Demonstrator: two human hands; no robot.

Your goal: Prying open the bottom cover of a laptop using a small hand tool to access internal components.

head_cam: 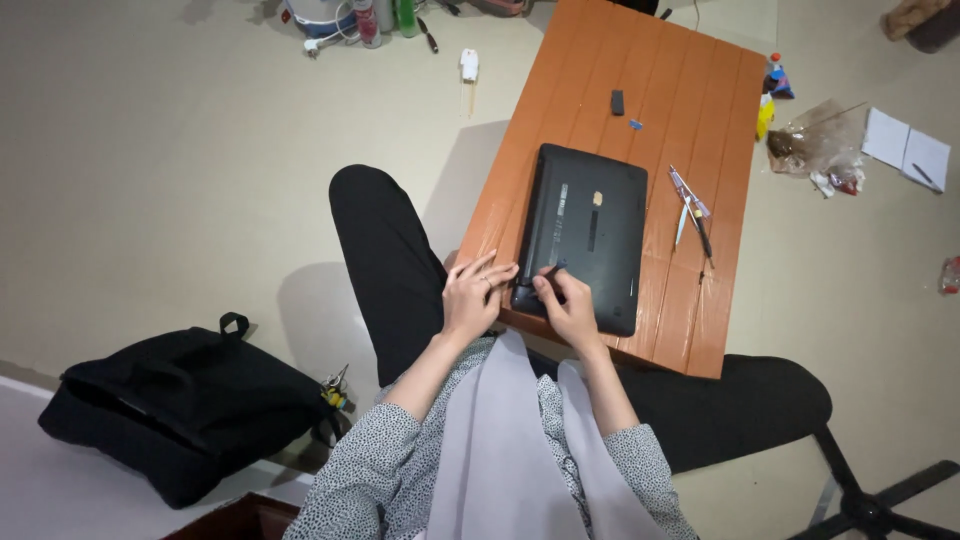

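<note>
Black laptop (585, 235) is lying underside up; right hand (570, 305) is pinching a small tool (553, 272) that could slip and scratch while left hand (472, 295), open-fingered, is steadying its corner.

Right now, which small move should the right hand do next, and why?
Probably turn the screwdriver in place: the right hand holds its tip on the near edge of the upturned laptop, and the left hand steadies the corner.
</note>
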